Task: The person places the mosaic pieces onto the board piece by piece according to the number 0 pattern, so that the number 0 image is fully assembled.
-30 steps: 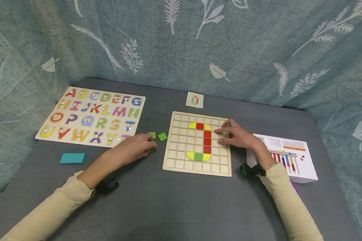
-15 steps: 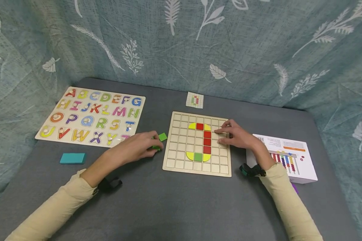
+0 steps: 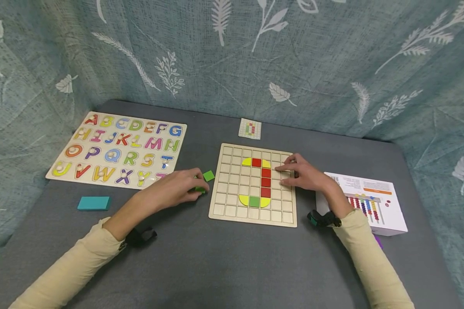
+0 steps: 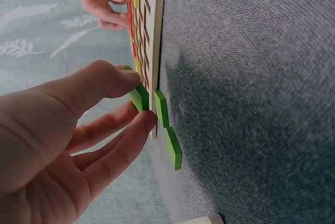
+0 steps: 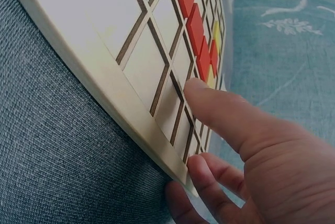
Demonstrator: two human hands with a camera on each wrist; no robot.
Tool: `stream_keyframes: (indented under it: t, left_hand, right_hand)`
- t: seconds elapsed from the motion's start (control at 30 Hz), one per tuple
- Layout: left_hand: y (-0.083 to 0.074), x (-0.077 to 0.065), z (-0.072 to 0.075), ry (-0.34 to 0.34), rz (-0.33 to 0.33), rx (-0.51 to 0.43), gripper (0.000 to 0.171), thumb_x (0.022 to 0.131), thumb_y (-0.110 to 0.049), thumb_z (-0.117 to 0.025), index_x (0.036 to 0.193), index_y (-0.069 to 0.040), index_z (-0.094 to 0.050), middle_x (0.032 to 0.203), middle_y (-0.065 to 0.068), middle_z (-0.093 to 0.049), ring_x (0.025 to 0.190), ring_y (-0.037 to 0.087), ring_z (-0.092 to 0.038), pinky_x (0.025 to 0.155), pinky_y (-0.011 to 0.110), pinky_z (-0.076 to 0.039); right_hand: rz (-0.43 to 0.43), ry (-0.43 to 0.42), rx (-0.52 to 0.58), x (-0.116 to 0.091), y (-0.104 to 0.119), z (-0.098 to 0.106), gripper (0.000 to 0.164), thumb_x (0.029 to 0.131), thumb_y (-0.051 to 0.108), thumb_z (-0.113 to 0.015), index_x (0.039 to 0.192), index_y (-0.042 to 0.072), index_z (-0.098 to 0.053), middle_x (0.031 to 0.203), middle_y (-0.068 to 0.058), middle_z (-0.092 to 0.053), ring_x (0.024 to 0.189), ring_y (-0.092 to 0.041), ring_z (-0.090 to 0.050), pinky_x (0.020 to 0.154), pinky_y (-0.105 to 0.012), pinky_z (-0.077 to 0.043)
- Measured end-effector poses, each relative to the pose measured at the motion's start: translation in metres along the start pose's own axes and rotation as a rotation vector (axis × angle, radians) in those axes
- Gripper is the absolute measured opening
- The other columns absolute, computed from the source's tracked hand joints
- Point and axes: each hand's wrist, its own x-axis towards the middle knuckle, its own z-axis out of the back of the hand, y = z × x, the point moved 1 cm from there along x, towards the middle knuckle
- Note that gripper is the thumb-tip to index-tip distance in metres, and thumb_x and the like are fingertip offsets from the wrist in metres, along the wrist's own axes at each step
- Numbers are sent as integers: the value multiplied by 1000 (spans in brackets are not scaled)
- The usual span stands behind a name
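My left hand [image 3: 178,186] pinches a green square tile [image 4: 138,97] between thumb and fingertips, just left of the wooden grid board [image 3: 233,178]. In the left wrist view two more green tiles, a nearer one [image 4: 174,148] and a farther one [image 4: 161,109], lie on the cloth beside the board's edge. On the grid sit red squares [image 3: 266,182], yellow quarter-circles [image 3: 244,200] and one green square [image 3: 254,201], forming part of a ring. My right hand [image 3: 299,171] rests at the board's right edge, fingers relaxed, its thumb [image 5: 209,98] over bare cells.
A small pattern card [image 3: 249,128] lies behind the board. To the left are an alphabet puzzle [image 3: 72,164] with knobbed letters and a teal block [image 3: 94,203]. At right stands a white box [image 3: 388,201] with a purple item [image 3: 378,241] partly hidden beside it. A patterned curtain [image 3: 313,64] hangs behind.
My left hand has shifted slightly right and now covers a green tile that showed beside its fingertips a second ago. My right hand has stayed in place.
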Motion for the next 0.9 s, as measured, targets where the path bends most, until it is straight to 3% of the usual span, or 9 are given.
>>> stream_keyframes:
  t: [0.37, 0.6, 0.9]
  left_hand:
    - [-1, 5, 3, -30, -24, -1, 21, 86, -12, -72, 107, -14, -74, 104, 2, -64, 77, 12, -57, 66, 23, -44]
    - [-4, 8, 4, -11, -14, -37, 24, 87, -12, -70, 111, -13, -73, 110, 4, -64, 82, 13, -59, 70, 25, -47]
    - [-6, 9, 3, -2, -9, -57, 25, 87, -12, -71, 112, -12, -73, 111, 5, -64, 83, 14, -59, 70, 26, -47]
  right_hand:
    - [1, 9, -4, 0, 2, 0, 45, 89, 10, -68, 132, 2, -59, 124, -20, -37, 98, -28, -39, 80, -37, -36]
    - [6, 1, 1, 1, 2, 0, 42, 89, 6, -67, 130, 2, -60, 124, -20, -37, 93, -27, -42, 79, -37, -39]
    - [42, -24, -40, 1, 1, 0, 38, 89, 5, -67, 127, 1, -62, 120, -20, -48, 91, -25, -47, 78, -37, -40]
